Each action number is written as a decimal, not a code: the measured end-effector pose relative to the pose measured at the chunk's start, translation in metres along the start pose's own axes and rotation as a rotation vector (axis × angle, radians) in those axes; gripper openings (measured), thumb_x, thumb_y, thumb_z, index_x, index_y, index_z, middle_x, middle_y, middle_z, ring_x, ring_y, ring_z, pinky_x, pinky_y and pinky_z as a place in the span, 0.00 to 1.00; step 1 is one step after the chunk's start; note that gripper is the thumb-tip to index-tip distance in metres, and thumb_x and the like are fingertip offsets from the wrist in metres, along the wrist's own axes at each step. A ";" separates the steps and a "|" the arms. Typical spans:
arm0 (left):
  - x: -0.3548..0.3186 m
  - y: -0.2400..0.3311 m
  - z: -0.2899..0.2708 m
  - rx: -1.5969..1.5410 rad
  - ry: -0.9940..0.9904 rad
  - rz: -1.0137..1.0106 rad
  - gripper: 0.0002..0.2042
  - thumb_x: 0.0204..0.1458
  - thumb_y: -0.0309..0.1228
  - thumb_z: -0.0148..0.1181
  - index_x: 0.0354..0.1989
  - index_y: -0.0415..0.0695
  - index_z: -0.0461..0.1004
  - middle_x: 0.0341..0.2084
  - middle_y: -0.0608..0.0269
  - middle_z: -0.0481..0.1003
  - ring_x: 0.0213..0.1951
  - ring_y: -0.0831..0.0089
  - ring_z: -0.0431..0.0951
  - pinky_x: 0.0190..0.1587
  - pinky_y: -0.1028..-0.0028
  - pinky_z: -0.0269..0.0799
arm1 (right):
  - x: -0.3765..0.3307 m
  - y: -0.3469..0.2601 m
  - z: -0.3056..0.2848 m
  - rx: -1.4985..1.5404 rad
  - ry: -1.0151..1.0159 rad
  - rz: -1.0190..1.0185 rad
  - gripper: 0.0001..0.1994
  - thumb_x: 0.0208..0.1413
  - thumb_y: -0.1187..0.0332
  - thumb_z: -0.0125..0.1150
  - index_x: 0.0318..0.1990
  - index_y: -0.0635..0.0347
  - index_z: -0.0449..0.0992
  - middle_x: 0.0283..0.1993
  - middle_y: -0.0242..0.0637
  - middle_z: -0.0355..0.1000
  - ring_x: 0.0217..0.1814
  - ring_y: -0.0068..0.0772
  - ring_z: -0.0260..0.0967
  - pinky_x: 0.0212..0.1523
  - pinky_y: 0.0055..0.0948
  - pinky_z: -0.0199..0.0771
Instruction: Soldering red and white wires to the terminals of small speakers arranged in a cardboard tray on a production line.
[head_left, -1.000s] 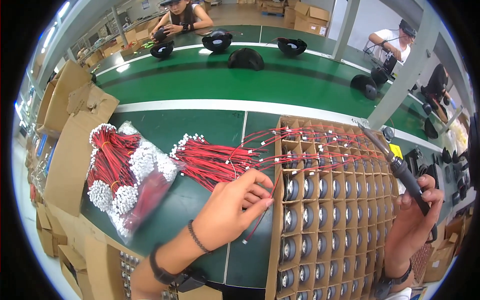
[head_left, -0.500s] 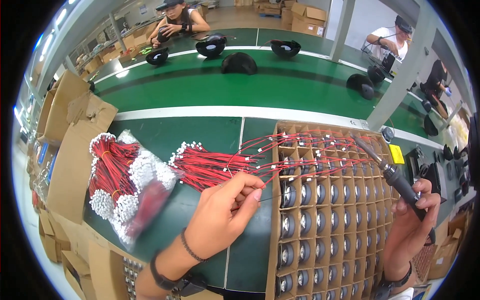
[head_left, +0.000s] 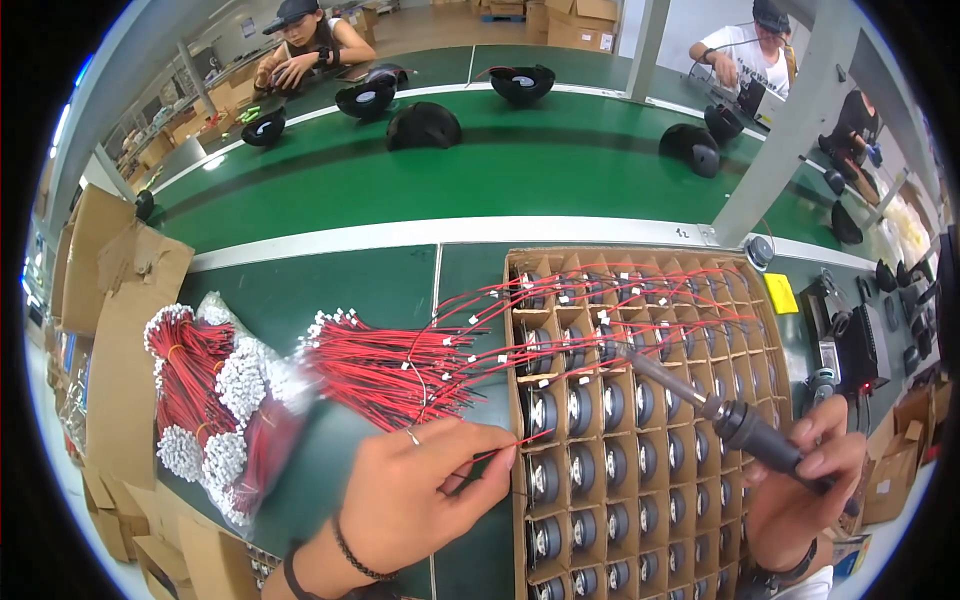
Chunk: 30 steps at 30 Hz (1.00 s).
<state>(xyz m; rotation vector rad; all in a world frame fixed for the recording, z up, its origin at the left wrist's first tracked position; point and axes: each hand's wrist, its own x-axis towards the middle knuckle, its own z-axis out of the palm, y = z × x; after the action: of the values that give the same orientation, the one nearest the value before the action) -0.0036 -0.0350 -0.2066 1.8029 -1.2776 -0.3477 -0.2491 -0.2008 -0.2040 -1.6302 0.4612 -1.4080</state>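
My left hand point(head_left: 425, 480) pinches a red wire point(head_left: 533, 438) between thumb and forefinger. Its bare end sticks out over the left edge of a divided cardboard box point(head_left: 517, 470), where small round speakers point(head_left: 545, 412) stand on edge in the cells. My right hand point(head_left: 822, 455) is wrapped around the dark handle of a soldering iron point(head_left: 748, 432), whose metal tip points left, above the upper rows of speakers. Several red and black wires with white connectors point(head_left: 560, 298) lie across those rows. Just beyond my left hand is a loose pile of similar wires point(head_left: 385, 365).
A plastic bag of bundled wires point(head_left: 240, 400) lies at left beside open cardboard point(head_left: 130, 330). Beyond the white rail point(head_left: 450, 230), black domed shells point(head_left: 425, 127) sit on a green conveyor point(head_left: 560, 180). A yellow pad point(head_left: 780, 293) and black boxed device point(head_left: 858, 345) are at right. Several people work across the line.
The soldering iron has come left and down, its tip now over the middle of the upper rows. My left hand has lowered, still pinching wire. The view has shifted, and shells moved within it.
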 end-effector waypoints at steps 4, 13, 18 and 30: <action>0.008 0.001 0.005 0.131 0.054 0.034 0.07 0.47 0.23 0.70 0.35 0.43 0.82 0.21 0.66 0.77 0.17 0.78 0.70 0.21 0.78 0.65 | 0.001 -0.002 -0.010 -0.101 -0.200 0.091 0.23 0.50 0.58 0.79 0.36 0.53 0.64 0.41 0.35 0.60 0.28 0.25 0.69 0.28 0.20 0.80; 0.030 -0.008 0.013 0.054 0.022 0.148 0.08 0.50 0.24 0.68 0.39 0.40 0.80 0.24 0.62 0.77 0.22 0.77 0.73 0.25 0.78 0.65 | 0.029 -0.025 -0.005 -0.324 -0.517 -0.105 0.13 0.46 0.78 0.76 0.36 0.59 0.75 0.41 0.44 0.69 0.35 0.32 0.72 0.35 0.23 0.80; -0.002 -0.016 0.013 0.002 0.094 0.047 0.06 0.48 0.20 0.71 0.34 0.40 0.81 0.16 0.66 0.70 0.16 0.81 0.62 0.20 0.79 0.57 | 0.041 -0.007 0.004 -0.045 -0.666 -0.071 0.17 0.46 0.80 0.78 0.46 0.64 0.84 0.51 0.46 0.75 0.40 0.28 0.74 0.33 0.17 0.72; -0.004 -0.010 0.022 -0.226 0.149 0.043 0.05 0.53 0.20 0.68 0.36 0.37 0.78 0.16 0.71 0.65 0.18 0.85 0.61 0.21 0.80 0.56 | 0.021 -0.013 -0.007 -0.335 -0.531 -0.049 0.14 0.42 0.80 0.81 0.37 0.61 0.82 0.45 0.43 0.75 0.39 0.31 0.80 0.42 0.23 0.83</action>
<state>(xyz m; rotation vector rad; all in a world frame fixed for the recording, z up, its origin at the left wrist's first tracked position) -0.0135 -0.0413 -0.2283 1.5779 -1.1238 -0.3146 -0.2533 -0.2128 -0.1818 -2.2083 0.3551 -0.9034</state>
